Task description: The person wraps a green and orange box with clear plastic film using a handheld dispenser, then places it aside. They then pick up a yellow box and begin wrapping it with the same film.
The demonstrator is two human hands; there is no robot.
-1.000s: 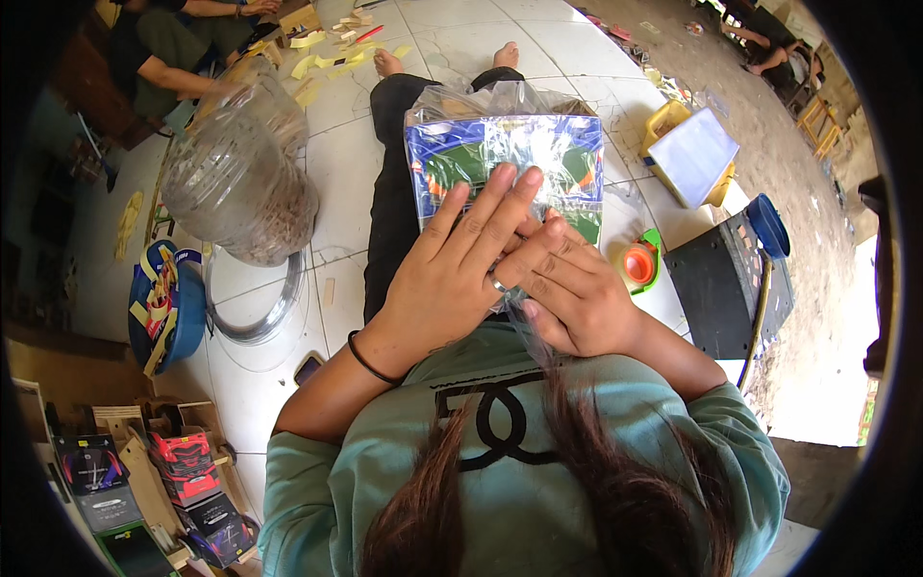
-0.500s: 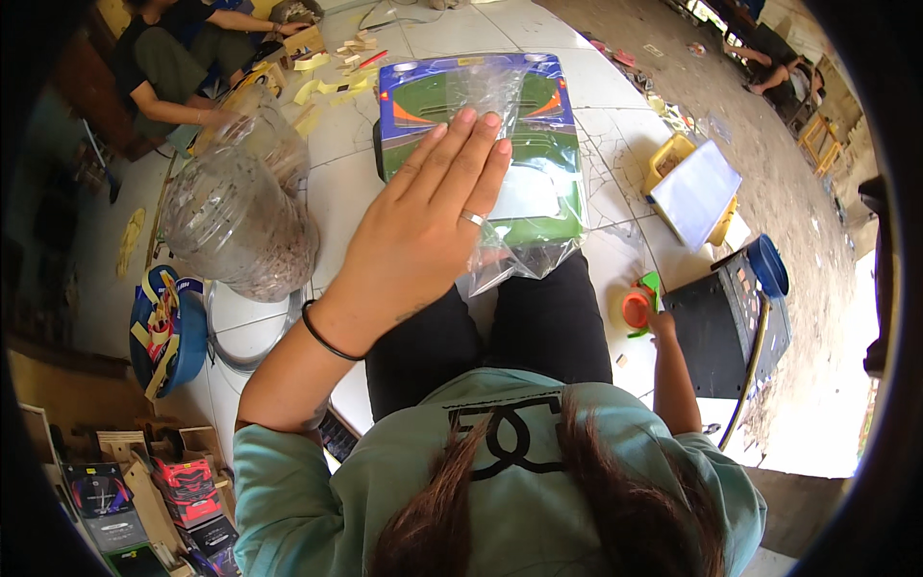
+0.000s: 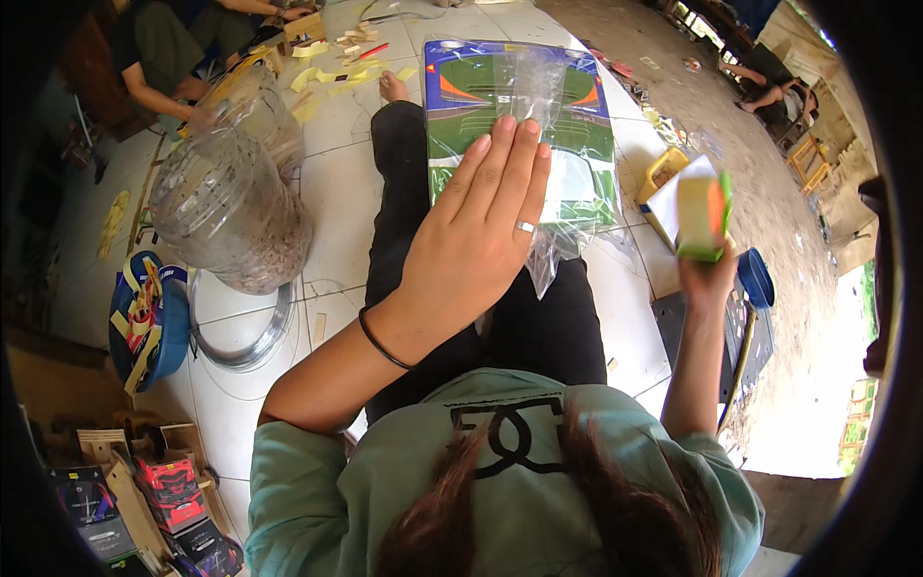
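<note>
A flat green, blue and orange box (image 3: 464, 130) in clear plastic wrapping lies over my legs. My left hand (image 3: 471, 226) rests flat on its wrapped face, fingers stretched out and pressing the gathered clear film. Loose ends of the plastic (image 3: 545, 260) stick out below the box's near edge. Off to the right, my right hand (image 3: 709, 279) is raised and closed around a green tape dispenser (image 3: 700, 216) with a wide roll and an orange core. The dispenser is blurred by motion.
Large clear plastic jars (image 3: 226, 207) stand at the left, behind a wire coil (image 3: 245, 351) and a blue basin (image 3: 168, 337) of scraps. A yellow container (image 3: 656, 178) and a black panel (image 3: 683, 327) sit at the right. A co-worker (image 3: 163, 67) sits far left.
My right hand has lifted the tape dispenser from the floor, moving it up and away from me. The wrapped box and my left hand on it have shifted right; my left leg has spread outward.
</note>
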